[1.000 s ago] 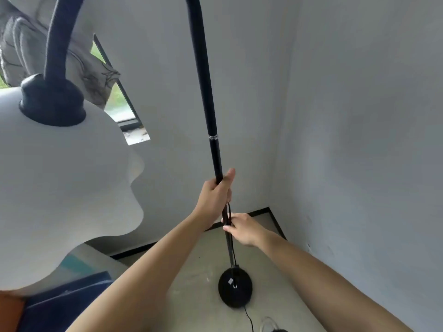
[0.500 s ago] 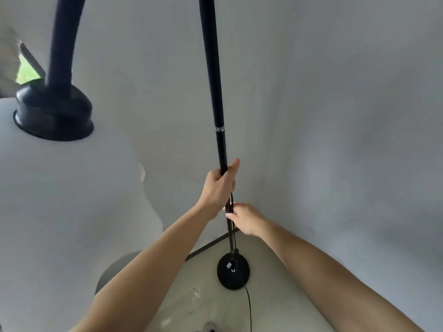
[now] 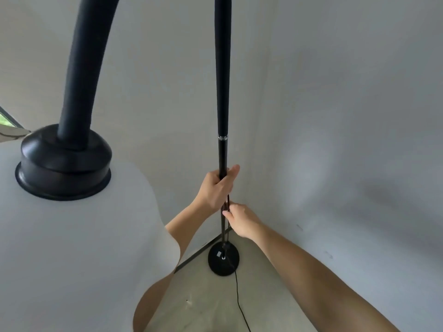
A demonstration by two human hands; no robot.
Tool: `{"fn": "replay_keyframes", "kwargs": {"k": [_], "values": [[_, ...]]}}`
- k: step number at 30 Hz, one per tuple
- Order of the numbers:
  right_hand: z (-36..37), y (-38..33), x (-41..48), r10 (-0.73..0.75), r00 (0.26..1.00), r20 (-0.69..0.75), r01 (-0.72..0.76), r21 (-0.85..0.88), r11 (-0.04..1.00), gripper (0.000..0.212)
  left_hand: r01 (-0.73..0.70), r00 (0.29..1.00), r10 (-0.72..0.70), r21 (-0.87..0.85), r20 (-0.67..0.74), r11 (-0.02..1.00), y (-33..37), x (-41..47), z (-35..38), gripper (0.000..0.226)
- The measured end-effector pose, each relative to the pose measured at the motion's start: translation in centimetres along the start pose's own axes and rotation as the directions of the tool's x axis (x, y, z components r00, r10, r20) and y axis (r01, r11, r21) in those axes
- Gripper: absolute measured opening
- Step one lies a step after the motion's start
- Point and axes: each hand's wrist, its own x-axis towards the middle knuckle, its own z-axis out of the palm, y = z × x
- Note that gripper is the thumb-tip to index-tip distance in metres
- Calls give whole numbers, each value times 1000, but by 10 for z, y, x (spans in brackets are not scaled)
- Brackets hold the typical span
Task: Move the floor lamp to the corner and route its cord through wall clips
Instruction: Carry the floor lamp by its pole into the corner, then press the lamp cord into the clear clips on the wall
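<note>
The black floor lamp's pole (image 3: 222, 80) stands upright in the room corner, its round base (image 3: 223, 259) resting on the floor close to both walls. Its arched neck ends in a white shade (image 3: 72, 248) that fills the left of the view. My left hand (image 3: 217, 188) is wrapped around the lower pole. Just below it, my right hand (image 3: 241, 220) grips the pole. The thin black cord (image 3: 237, 293) trails from the base toward me along the floor. No wall clips are visible.
Two grey walls meet behind the pole, with a dark skirting strip (image 3: 196, 254) along the left wall. A sliver of window (image 3: 7, 118) shows at the far left. Bare concrete floor (image 3: 208, 305) lies in front of the base.
The lamp and both hands have moved closer into the corner, and the view has swung right so the window is almost out of sight. The shade now looms larger at the left.
</note>
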Motion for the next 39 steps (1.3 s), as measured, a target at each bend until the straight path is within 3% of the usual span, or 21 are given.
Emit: {"fn": "replay_keyframes", "kwargs": {"k": [4, 8, 14, 17, 20, 22, 24, 26, 30, 32, 35, 39], "values": [[-16, 22, -7, -3, 1000, -29, 4, 40, 999, 29, -10, 997, 10, 4, -74, 1000, -3, 3, -3, 46], [-22, 70, -28, 20, 998, 64, -22, 29, 999, 34, 7, 988, -12, -35, -156, 999, -7, 7, -3, 46], [-22, 139, -56, 110, 991, 74, -116, 85, 990, 37, 79, 955, -25, 175, -294, 981, -13, 12, 8, 55], [-33, 149, -61, 82, 996, 23, -85, 137, 987, 37, 100, 930, -12, 221, -369, 970, -12, 9, 18, 47], [-49, 143, -64, -13, 1000, -22, 16, 163, 987, 39, 216, 885, -74, 264, -460, 940, -26, -3, 32, 44], [-61, 134, -68, -56, 997, -44, 65, 248, 967, 39, 374, 812, -249, 141, -528, 917, -40, -15, 45, 53], [-74, 126, -71, -104, 992, -66, 119, 298, 947, 39, 497, 756, -454, -37, -472, 867, -45, -24, 65, 55], [-87, 122, -78, -149, 985, -89, 169, 300, 939, 43, 533, 775, -553, -153, -305, 832, -40, -31, 90, 51], [-93, 120, -87, -226, 974, 29, 214, 228, 950, 40, 499, 846, -527, -229, -80, 836, -24, -29, 117, 51], [-85, 124, -91, -219, 970, 107, 195, 201, 960, 40, 491, 858, -513, -257, -23, 833, -19, -26, 119, 40], [-77, 142, -100, -176, 976, 129, 149, 202, 968, 36, 437, 881, -471, -295, -52, 850, -13, -22, 126, 22], [-70, 174, -110, -66, 995, 72, 48, 226, 973, 29, 290, 903, -383, -384, -193, 877, 3, -6, 128, 17]]}}
